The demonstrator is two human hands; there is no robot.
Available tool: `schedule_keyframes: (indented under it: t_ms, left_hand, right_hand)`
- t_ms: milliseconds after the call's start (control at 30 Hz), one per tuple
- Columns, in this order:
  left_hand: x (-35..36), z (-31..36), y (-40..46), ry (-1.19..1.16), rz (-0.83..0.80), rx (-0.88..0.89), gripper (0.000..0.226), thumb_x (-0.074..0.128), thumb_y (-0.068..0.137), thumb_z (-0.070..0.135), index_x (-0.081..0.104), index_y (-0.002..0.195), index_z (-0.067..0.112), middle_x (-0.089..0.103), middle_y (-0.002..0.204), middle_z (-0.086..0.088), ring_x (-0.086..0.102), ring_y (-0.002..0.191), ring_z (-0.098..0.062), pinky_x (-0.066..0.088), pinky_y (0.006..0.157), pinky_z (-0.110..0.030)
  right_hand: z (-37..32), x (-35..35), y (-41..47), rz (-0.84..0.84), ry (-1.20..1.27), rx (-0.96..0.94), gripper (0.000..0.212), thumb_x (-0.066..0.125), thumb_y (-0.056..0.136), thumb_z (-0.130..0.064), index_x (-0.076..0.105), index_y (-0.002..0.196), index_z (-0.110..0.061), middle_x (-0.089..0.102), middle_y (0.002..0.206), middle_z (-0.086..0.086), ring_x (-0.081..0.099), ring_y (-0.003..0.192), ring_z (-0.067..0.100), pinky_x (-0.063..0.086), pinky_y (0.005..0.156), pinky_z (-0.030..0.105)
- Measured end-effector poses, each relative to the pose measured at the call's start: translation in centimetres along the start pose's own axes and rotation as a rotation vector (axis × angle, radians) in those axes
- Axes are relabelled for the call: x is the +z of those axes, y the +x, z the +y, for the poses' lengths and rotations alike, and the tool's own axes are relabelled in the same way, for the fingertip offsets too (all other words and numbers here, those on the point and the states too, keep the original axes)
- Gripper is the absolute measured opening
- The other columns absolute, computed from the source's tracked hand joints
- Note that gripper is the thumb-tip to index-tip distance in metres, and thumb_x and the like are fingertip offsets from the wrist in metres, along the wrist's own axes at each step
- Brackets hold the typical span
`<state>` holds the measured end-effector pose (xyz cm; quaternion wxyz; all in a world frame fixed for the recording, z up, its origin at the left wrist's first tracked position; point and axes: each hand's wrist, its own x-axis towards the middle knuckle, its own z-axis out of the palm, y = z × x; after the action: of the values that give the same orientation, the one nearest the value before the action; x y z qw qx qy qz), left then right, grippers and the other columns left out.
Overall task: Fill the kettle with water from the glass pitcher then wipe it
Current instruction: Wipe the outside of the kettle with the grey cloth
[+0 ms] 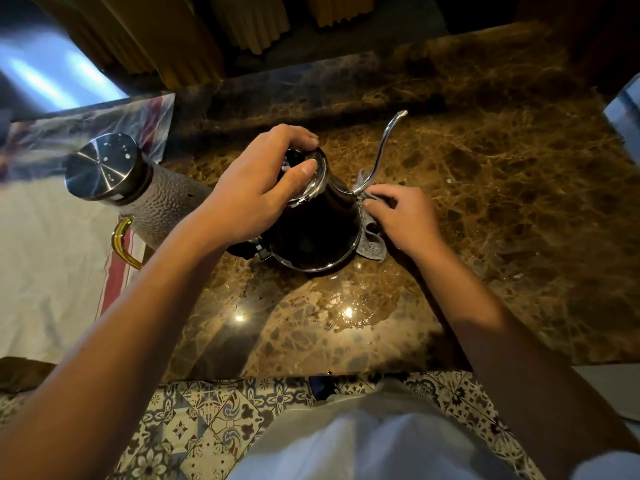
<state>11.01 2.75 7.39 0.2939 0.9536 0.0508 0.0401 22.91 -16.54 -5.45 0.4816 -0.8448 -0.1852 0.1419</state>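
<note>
Left hand (pixel 256 188) is gripping the kettle (pixel 311 230) lid while right hand (pixel 401 216) is pinching a cloth (pixel 372 242) against its spout-side wall.

The left hand (pixel 258 188) covers most of the kettle (pixel 311 230) lid. The right hand (pixel 403 216) hides much of the grey cloth (pixel 370 240). The pitcher (pixel 138 192) base sits behind the left forearm. Yellow items at the far edge are cut off.

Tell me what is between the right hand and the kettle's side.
A grey cloth, pressed by the right hand against the black kettle near the spout's base, in the head view.
</note>
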Motion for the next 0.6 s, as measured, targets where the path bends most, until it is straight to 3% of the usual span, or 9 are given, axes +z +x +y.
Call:
schedule_keyframes:
  t_ms: [67, 133, 233, 367, 433, 533, 600]
  left_hand:
    - [0.0, 0.1, 0.0, 0.004, 0.001, -0.003, 0.041, 0.045, 0.104, 0.037, 0.050, 0.139, 0.017, 0.053, 0.147, 0.003, 0.049, 0.134, -0.013, 0.043, 0.108, -0.035]
    - [-0.1, 0.2, 0.1, 0.005, -0.005, -0.007, 0.043, 0.044, 0.103, 0.038, 0.050, 0.140, 0.016, 0.053, 0.147, 0.003, 0.048, 0.135, -0.013, 0.043, 0.109, -0.036]
    - [-0.3, 0.3, 0.1, 0.006, -0.019, -0.016, 0.046, 0.044, 0.103, 0.039, 0.049, 0.141, 0.016, 0.053, 0.146, 0.002, 0.048, 0.135, -0.013, 0.041, 0.109, -0.033]
    - [-0.3, 0.2, 0.1, 0.002, -0.020, -0.017, 0.046, 0.044, 0.102, 0.039, 0.050, 0.141, 0.014, 0.054, 0.145, 0.001, 0.049, 0.134, -0.014, 0.042, 0.109, -0.033]
    - [-0.3, 0.2, 0.1, -0.005, -0.019, -0.017, 0.046, 0.044, 0.102, 0.039, 0.050, 0.141, 0.015, 0.054, 0.145, 0.001, 0.049, 0.133, -0.014, 0.043, 0.108, -0.034]
    - [-0.2, 0.3, 0.1, -0.004, -0.004, -0.011, 0.046, 0.044, 0.102, 0.039, 0.051, 0.140, 0.014, 0.055, 0.144, 0.001, 0.051, 0.132, -0.014, 0.044, 0.107, -0.033]
    - [0.0, 0.4, 0.0, 0.005, 0.025, -0.019, 0.045, 0.045, 0.103, 0.038, 0.051, 0.141, 0.014, 0.056, 0.142, 0.000, 0.051, 0.131, -0.014, 0.042, 0.105, -0.027]
  right_hand:
    - [-0.4, -0.1, 0.8, -0.077, -0.021, -0.021, 0.015, 0.070, 0.093, -0.019, 0.081, 0.102, -0.019, 0.079, 0.097, -0.004, 0.071, 0.091, 0.016, 0.056, 0.083, 0.037]
    - [-0.3, -0.1, 0.6, -0.070, -0.019, -0.043, 0.015, 0.071, 0.092, -0.018, 0.081, 0.104, -0.018, 0.077, 0.096, -0.006, 0.070, 0.092, 0.016, 0.057, 0.087, 0.041]
    - [0.4, 0.4, -1.2, 0.024, -0.003, -0.090, 0.024, 0.076, 0.090, -0.018, 0.080, 0.113, -0.015, 0.072, 0.101, -0.009, 0.069, 0.098, 0.010, 0.054, 0.091, 0.026]
    - [0.8, 0.6, -3.0, 0.066, -0.026, -0.089, 0.024, 0.079, 0.089, -0.019, 0.080, 0.112, -0.014, 0.072, 0.099, -0.009, 0.067, 0.095, 0.006, 0.043, 0.083, 0.004]
    - [0.5, 0.5, -3.7, 0.065, -0.071, -0.097, 0.021, 0.079, 0.088, -0.020, 0.080, 0.108, -0.014, 0.075, 0.100, -0.007, 0.066, 0.093, 0.005, 0.048, 0.083, 0.011]
    - [0.1, 0.6, -5.4, 0.045, -0.129, -0.110, 0.015, 0.080, 0.087, -0.023, 0.079, 0.100, -0.017, 0.076, 0.098, -0.004, 0.069, 0.090, 0.012, 0.056, 0.084, 0.033]
    - [0.3, 1.3, -6.8, 0.034, -0.117, -0.090, 0.014, 0.081, 0.086, -0.026, 0.078, 0.097, -0.018, 0.075, 0.095, -0.005, 0.069, 0.089, 0.012, 0.057, 0.082, 0.035]
